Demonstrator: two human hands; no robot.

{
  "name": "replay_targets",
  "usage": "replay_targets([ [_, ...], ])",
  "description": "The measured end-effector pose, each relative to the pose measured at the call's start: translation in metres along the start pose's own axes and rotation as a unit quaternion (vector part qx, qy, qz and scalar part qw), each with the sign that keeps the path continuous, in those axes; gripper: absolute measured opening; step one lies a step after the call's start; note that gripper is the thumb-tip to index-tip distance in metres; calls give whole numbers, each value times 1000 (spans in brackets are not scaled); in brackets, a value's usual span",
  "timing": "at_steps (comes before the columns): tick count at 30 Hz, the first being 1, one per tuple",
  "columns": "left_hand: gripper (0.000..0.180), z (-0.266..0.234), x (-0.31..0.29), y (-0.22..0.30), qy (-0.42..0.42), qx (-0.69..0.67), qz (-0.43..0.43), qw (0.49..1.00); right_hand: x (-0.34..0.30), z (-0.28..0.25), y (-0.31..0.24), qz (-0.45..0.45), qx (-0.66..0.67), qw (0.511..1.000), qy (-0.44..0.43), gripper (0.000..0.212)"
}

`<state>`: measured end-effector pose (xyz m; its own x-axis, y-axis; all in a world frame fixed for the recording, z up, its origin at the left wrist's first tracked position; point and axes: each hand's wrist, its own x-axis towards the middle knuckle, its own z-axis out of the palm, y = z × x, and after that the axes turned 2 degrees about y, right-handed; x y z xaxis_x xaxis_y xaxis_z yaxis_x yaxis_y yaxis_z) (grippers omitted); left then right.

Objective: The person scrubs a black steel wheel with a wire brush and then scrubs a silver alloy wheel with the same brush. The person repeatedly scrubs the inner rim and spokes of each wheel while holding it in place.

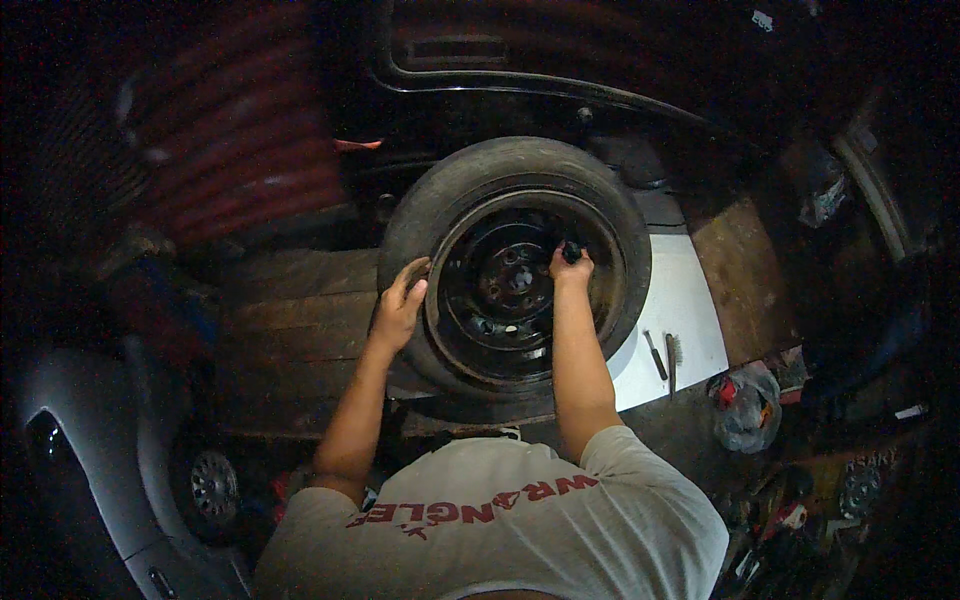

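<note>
A car wheel (518, 162), a worn tyre on a black steel rim (512, 345), fills the middle of the view with its hub face toward me. My left hand (400, 305) lies against the tyre's left sidewall near the rim edge, fingers stretched out and slightly apart. Inside the rim, right of the centre bolt holes, my right hand (574, 268) is closed around a small black object (571, 250). Its kind cannot be made out; part of it is hidden by my fingers.
Right of the wheel, a white sheet (683, 300) carries a dark-handled tool (655, 355) and a brush (673, 355). Wooden planks (300, 300) lie to the left. A clear plastic bag (745, 410) sits at right; a grey car (85, 450) stands at lower left.
</note>
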<state>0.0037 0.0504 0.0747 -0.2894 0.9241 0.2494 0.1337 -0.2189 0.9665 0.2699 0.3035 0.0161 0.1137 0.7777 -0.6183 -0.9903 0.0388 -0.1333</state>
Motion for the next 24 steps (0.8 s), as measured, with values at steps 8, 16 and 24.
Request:
replay_targets([
  [8,45,9,-5,3,42,13,19,999,-41,16,70,-187,-441,878,-4,47],
  [16,39,6,-10,-20,91,-2,41,995,-44,13,79,-282,-772,559,-112,35],
  [24,41,11,-10,-16,74,-30,38,996,-20,-30,-17,-177,-451,872,-67,37],
])
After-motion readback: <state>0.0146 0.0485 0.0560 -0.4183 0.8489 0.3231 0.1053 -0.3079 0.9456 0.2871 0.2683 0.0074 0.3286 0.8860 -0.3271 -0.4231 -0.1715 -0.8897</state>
